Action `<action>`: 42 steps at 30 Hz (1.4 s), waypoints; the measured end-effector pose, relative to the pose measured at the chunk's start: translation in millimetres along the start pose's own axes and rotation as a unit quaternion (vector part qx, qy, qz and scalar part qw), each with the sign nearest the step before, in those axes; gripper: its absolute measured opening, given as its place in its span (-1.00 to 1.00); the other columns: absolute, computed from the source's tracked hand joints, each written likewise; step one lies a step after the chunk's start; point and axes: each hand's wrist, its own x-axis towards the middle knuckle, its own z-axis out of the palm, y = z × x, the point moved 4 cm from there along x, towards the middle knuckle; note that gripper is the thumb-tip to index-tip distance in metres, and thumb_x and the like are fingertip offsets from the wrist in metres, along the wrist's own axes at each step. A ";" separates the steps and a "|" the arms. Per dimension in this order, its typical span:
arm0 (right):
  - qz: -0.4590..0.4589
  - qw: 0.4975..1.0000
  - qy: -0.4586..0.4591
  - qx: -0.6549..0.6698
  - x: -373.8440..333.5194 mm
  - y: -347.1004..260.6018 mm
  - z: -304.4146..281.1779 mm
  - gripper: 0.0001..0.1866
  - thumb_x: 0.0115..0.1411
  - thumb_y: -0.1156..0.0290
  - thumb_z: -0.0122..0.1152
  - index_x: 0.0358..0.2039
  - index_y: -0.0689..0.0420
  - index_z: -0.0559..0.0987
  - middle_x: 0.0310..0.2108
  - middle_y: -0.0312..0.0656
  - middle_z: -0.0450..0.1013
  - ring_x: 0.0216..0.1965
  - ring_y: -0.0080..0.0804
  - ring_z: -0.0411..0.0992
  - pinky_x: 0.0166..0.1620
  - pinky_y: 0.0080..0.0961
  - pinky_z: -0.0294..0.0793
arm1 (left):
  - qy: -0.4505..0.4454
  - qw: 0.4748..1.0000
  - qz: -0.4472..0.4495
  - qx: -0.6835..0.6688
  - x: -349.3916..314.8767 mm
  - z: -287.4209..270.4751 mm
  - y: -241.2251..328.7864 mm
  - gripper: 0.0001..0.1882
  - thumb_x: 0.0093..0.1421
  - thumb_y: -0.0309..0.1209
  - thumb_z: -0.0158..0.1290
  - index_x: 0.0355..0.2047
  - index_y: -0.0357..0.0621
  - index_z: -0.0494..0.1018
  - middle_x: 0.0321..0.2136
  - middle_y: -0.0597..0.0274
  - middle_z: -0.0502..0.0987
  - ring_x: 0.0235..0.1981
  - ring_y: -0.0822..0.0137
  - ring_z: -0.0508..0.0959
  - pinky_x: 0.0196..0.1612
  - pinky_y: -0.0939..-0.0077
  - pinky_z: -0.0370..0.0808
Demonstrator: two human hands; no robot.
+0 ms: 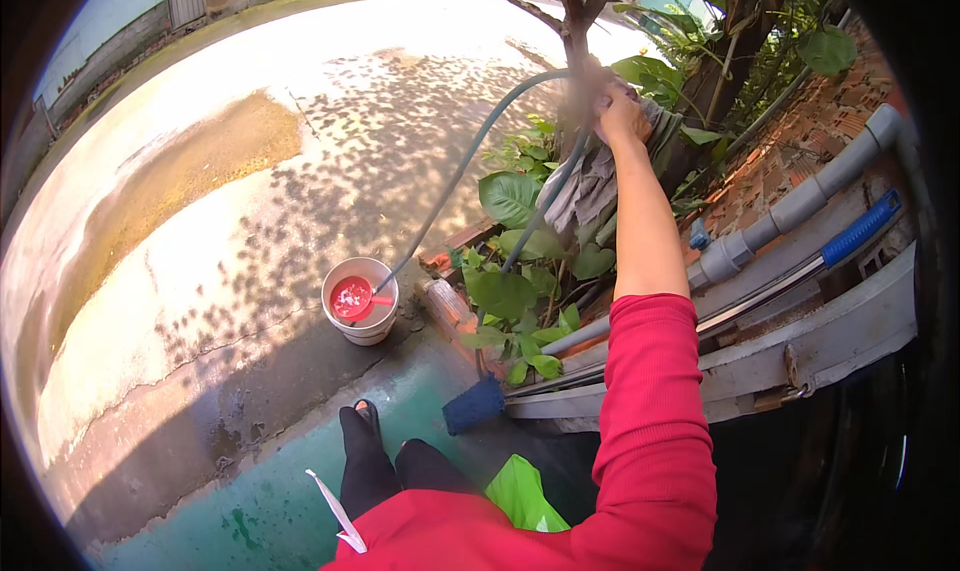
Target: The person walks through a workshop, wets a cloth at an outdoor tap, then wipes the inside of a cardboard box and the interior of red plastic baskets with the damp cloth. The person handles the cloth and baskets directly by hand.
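My right hand reaches far forward to a tree trunk, its fingers closed at the top of a grey cloth. The cloth hangs in folds among the leaves. Right beside this hand, a grey-green hose loops over near the trunk. One end of the hose runs down into a white bucket, and the other side drops in front of the cloth. A red dipper sits in the bucket. The spot where fingers meet trunk is blurred. Neither my left hand nor its forearm shows.
Leafy plants grow in a brick-edged bed below the trunk. Along the right run a grey pipe and a long-handled blue brush. A bright green bag hangs by my body. Sunlit concrete spreads left of the bucket.
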 end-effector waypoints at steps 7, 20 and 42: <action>0.038 0.887 0.140 0.438 173.1 78.0 -91.6 -0.65 0.15 0.31 0.15 -0.17 0.33 0.47 -0.29 0.06 0.52 -0.22 -0.37 0.53 -0.30 -0.59 0.57 | -0.126 0.863 -0.101 0.480 -30.1 -87.3 216.3 -0.54 0.23 -0.09 -0.09 -0.01 -0.14 0.44 -0.14 0.06 0.55 -0.11 0.16 0.52 -0.03 0.29 0.42; 0.003 0.981 0.190 -0.038 158.2 136.0 -210.3 -0.64 0.13 0.24 0.01 -0.14 0.18 0.50 -0.17 0.05 0.49 -0.08 -0.09 0.45 0.02 -0.28 0.36 | -0.095 0.497 0.720 0.474 14.5 323.7 647.3 -0.84 0.15 -0.46 -0.03 -0.31 -0.24 0.50 -0.38 -0.02 0.53 -0.36 -0.03 0.54 -0.28 0.20 0.46; 0.206 0.954 0.074 -0.206 -50.6 75.0 -120.3 -0.61 0.09 0.26 0.19 -0.05 0.02 0.44 -0.04 -0.07 0.32 -0.07 -0.08 0.39 -0.09 -0.22 0.41 | 0.174 0.445 0.730 0.488 13.4 514.6 740.6 -0.78 -0.02 -0.33 0.10 -0.39 -0.19 0.50 -0.41 -0.04 0.56 -0.30 -0.01 0.58 -0.25 0.16 0.51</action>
